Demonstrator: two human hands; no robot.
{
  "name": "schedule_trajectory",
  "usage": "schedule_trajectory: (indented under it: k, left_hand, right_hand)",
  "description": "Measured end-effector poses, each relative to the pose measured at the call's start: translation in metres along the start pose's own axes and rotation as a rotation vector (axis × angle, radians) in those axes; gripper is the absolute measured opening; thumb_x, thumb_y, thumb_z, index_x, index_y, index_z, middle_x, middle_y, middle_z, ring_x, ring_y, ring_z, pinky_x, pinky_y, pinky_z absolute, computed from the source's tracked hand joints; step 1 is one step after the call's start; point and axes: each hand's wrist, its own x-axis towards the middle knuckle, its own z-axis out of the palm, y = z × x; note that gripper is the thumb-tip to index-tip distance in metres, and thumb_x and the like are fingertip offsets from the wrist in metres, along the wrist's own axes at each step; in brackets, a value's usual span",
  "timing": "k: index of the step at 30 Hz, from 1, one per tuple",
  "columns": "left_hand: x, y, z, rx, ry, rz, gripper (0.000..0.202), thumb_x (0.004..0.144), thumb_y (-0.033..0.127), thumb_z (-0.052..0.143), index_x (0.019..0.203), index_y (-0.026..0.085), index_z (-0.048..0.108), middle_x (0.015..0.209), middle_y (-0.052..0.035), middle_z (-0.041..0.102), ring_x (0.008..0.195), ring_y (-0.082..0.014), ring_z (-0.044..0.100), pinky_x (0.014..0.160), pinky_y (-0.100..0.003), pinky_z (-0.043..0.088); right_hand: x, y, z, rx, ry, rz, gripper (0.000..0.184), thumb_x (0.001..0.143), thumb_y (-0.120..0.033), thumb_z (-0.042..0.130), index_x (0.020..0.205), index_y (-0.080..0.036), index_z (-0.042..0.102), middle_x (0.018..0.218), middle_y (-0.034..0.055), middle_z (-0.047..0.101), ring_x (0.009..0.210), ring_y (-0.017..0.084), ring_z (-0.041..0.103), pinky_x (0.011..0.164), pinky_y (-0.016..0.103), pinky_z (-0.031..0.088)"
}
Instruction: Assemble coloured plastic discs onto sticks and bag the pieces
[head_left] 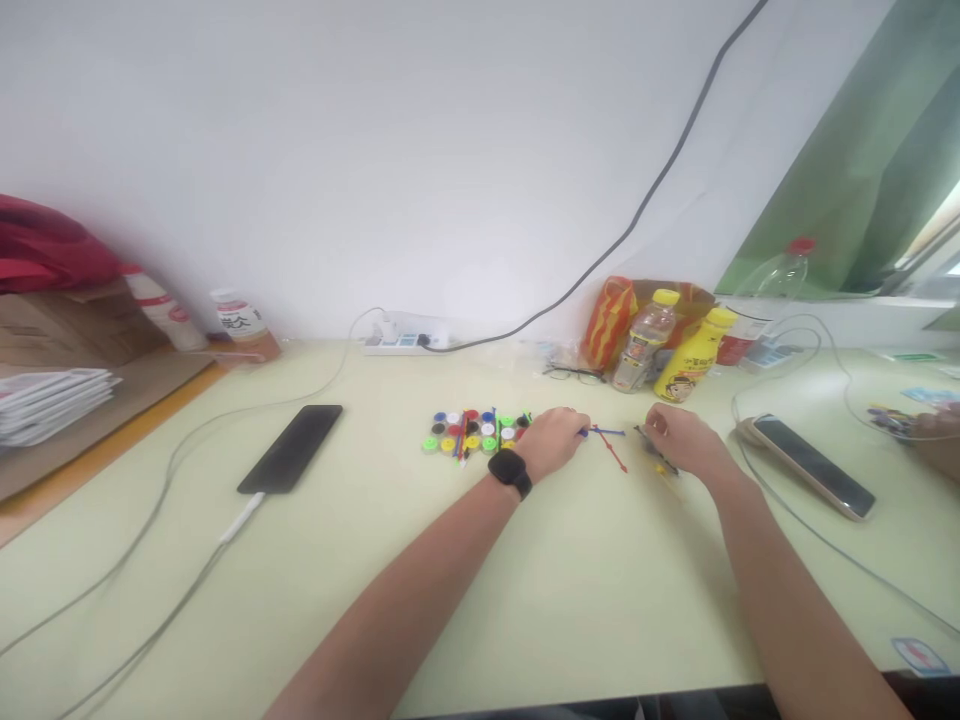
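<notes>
My left hand (553, 440), with a black watch on the wrist, is closed over the right end of the group of small round coloured pieces. At its fingertips is the end of a thin blue stick (609, 432). A thin red stick (613, 452) lies slanted just beyond them, close to the blue one. My right hand (679, 440) is pinched together at a thin dark stick (658, 450); a small yellow piece (660, 469) lies below it. The round pieces (448, 444), in blue, white, red, black, yellow and green, stand in rows, with thin coloured sticks among them.
A black phone (291, 450) on a cable lies left, another phone (814, 465) right. Bottles (686, 362), glasses (574, 374) and a power strip (405, 338) stand or lie along the wall. Another person's hand (934, 445) is at the right edge, beside small coloured pieces (890, 420).
</notes>
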Motion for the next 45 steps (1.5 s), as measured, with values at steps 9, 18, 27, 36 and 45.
schedule_trajectory:
  k: [9,18,27,36,45]
  left_hand:
    - [0.009,0.004,-0.014,-0.18,0.183,-0.046,0.028,0.096,0.03,0.064,0.122,0.02,0.068,0.118,-0.0097,0.072,0.109,-0.0272,0.065,0.097,-0.041,0.052]
    - [0.015,0.018,-0.026,-0.481,0.204,0.088,0.036,0.085,0.024,0.073,0.121,0.018,0.068,0.097,-0.0056,0.07,0.084,-0.0182,0.064,0.077,-0.03,0.054]
    - [0.011,0.005,-0.048,-0.539,0.187,0.046,0.024,0.089,0.035,0.071,0.103,0.016,0.071,0.081,-0.0026,0.069,0.072,-0.0149,0.064,0.069,-0.027,0.053]
    - [0.006,0.004,-0.057,-0.656,0.065,0.034,0.019,0.086,0.03,0.071,0.098,0.015,0.068,0.075,-0.0033,0.07,0.066,-0.0154,0.068,0.059,-0.024,0.052]
    - [0.006,0.011,-0.056,-0.552,0.05,0.091,0.011,0.077,0.022,0.072,0.086,0.016,0.07,0.076,-0.0008,0.067,0.068,-0.0132,0.061,0.061,-0.024,0.046]
  right_hand:
    - [0.003,-0.016,-0.006,0.296,0.24,-0.014,0.015,0.096,-0.039,0.053,0.092,-0.025,0.052,0.093,0.008,0.071,0.08,0.024,0.064,0.07,0.036,0.044]
    - [-0.023,-0.099,-0.012,1.156,0.059,-0.129,0.045,0.081,-0.065,0.077,0.09,-0.024,0.059,0.087,0.0046,0.067,0.087,0.023,0.065,0.077,0.036,0.054]
    - [-0.025,-0.106,-0.008,1.446,-0.096,-0.028,0.041,0.075,-0.05,0.086,0.104,-0.029,0.066,0.094,0.0012,0.07,0.089,0.02,0.067,0.084,0.036,0.056]
    - [-0.032,-0.109,-0.023,1.445,-0.358,0.05,0.036,0.078,-0.043,0.083,0.103,-0.021,0.069,0.084,0.0033,0.066,0.071,0.016,0.057,0.054,0.027,0.045]
    - [-0.033,-0.111,-0.02,1.266,-0.351,-0.008,0.021,0.076,-0.032,0.067,0.092,-0.021,0.061,0.061,-0.0051,0.048,0.054,0.011,0.038,0.047,0.024,0.029]
